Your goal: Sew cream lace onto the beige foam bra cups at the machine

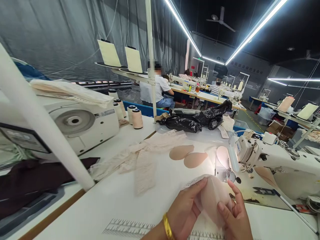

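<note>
Between my two hands is a pale pink bra cup with a strip of white lace along its upper left edge. My left hand, with a gold bracelet at the wrist, pinches the cup's left side between thumb and fingers. On the right side, my right hand grips the cup with its thumb in front, and its index finger points up. Just beyond is the sewing machine, its lamp lit over the needle area. Two beige pads lie flat on the table left of the machine.
Sheer lace fabric stretches across the white table. Black plastic bags lie at the back. Thread snips rest right of my hands. A second machine and thread cones stand left. A co-worker sits beyond.
</note>
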The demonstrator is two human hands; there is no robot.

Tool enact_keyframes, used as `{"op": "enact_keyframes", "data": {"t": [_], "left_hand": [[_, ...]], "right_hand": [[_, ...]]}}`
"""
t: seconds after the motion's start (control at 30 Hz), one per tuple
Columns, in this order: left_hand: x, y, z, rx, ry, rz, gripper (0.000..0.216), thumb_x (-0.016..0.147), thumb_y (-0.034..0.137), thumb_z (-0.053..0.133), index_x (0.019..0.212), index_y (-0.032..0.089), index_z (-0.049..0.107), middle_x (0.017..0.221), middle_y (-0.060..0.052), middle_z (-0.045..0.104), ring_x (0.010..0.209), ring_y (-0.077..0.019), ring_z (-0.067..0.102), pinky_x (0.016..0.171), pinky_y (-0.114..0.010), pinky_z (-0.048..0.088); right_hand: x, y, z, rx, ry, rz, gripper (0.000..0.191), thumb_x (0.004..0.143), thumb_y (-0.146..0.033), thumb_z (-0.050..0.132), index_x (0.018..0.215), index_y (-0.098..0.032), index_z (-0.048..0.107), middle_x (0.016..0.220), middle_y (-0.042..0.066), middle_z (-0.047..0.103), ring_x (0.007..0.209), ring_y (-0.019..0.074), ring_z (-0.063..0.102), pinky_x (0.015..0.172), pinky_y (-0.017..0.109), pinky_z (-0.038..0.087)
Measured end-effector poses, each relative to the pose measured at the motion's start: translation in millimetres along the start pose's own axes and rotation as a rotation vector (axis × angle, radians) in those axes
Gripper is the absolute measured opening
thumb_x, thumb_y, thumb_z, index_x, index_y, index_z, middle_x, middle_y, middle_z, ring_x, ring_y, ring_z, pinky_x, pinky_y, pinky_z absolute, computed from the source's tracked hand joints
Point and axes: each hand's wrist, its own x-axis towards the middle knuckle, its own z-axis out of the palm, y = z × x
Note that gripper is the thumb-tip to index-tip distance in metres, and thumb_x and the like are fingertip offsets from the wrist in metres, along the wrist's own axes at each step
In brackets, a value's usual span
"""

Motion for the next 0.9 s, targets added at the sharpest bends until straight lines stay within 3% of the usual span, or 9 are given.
{"op": "enact_keyframes", "data": {"t": [0.33,0.57,0.67,0.8,0.9], "left_hand": [[1,-6,10,-0.001,0.044,0.085,0.049,0.060,0.048,0.095,0.094,0.015,0.080,0.100,-0.011,0.079,0.101,-0.0314,0.072,0.089,-0.036,0.058],[-2,-3,17,0.009,0.005,0.090,0.041,0.064,0.045,0.092,0.087,0.013,0.080,0.093,-0.012,0.078,0.099,-0.0317,0.071,0.083,-0.034,0.057],[-3,-2,21,0.003,-0.053,0.064,0.041,0.069,0.047,0.090,0.091,0.014,0.078,0.093,-0.011,0.078,0.095,-0.0296,0.071,0.080,-0.033,0.057],[3,-5,21,-0.013,-0.038,-0.003,0.040,0.066,0.042,0.093,0.090,0.015,0.076,0.091,-0.011,0.077,0.086,-0.0279,0.072,0.077,-0.034,0.057],[9,-2,20,-0.001,-0.024,-0.005,0.039,0.066,0.041,0.092,0.088,0.015,0.074,0.087,-0.010,0.076,0.081,-0.0274,0.071,0.075,-0.036,0.057]], "right_hand": [[4,0,-10,-0.012,0.007,0.033,0.100,0.072,-0.051,0.090,0.154,-0.032,0.037,0.101,0.007,0.076,0.085,0.0269,0.074,0.076,0.042,0.061],[3,2,-6,0.014,0.038,-0.002,0.102,0.071,-0.044,0.091,0.155,-0.029,0.034,0.102,0.007,0.076,0.088,0.0259,0.074,0.076,0.040,0.061],[1,1,-2,0.024,0.039,-0.009,0.105,0.071,-0.044,0.092,0.156,-0.030,0.032,0.103,0.007,0.077,0.086,0.0259,0.075,0.074,0.038,0.062],[1,4,-1,0.028,0.037,-0.023,0.108,0.070,-0.046,0.092,0.156,-0.031,0.028,0.106,0.008,0.077,0.089,0.0271,0.075,0.071,0.036,0.061],[0,8,-11,-0.043,-0.015,-0.055,0.105,0.072,-0.047,0.091,0.156,-0.030,0.030,0.094,0.005,0.076,0.082,0.0250,0.073,0.067,0.034,0.059]]}}
